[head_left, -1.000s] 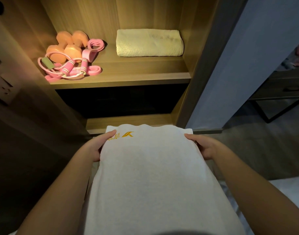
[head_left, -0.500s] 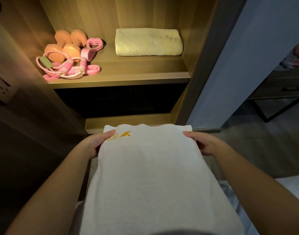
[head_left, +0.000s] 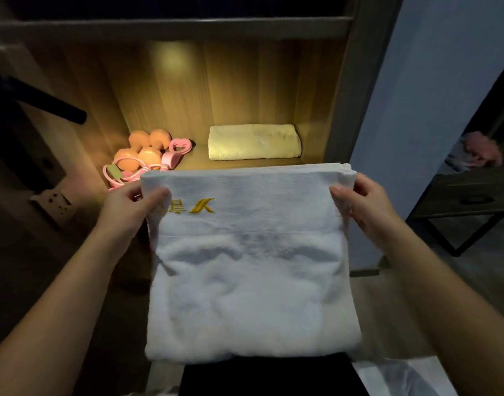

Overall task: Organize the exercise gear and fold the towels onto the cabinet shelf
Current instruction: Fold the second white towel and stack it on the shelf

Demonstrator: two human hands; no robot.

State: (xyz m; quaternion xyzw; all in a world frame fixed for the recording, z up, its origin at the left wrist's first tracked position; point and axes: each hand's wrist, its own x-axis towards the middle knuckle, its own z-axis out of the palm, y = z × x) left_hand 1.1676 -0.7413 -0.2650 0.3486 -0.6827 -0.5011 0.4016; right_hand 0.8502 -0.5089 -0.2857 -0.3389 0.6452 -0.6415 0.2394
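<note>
A white towel [head_left: 250, 270] with a gold embroidered logo hangs folded in front of me. My left hand [head_left: 130, 207] pinches its top left corner, and my right hand [head_left: 362, 204] pinches the top right corner. Behind it, the lit wooden cabinet shelf [head_left: 199, 160] carries a folded cream towel [head_left: 253, 142] on the right. On the shelf's left lie orange dumbbells [head_left: 143, 151] and pink exercise bands [head_left: 175, 152], partly hidden by the held towel.
A grey wall panel [head_left: 433, 110] rises right of the cabinet, with a dark metal-framed table [head_left: 470, 201] beyond it. A wall socket [head_left: 55, 202] and a black bar [head_left: 53, 104] sit on the dark left side. White bedding [head_left: 402, 375] shows at the bottom right.
Both hands have lifted the white towel up off the surface; it now hangs in front of the shelf, covering the shelf's front edge. My view has tilted upward.
</note>
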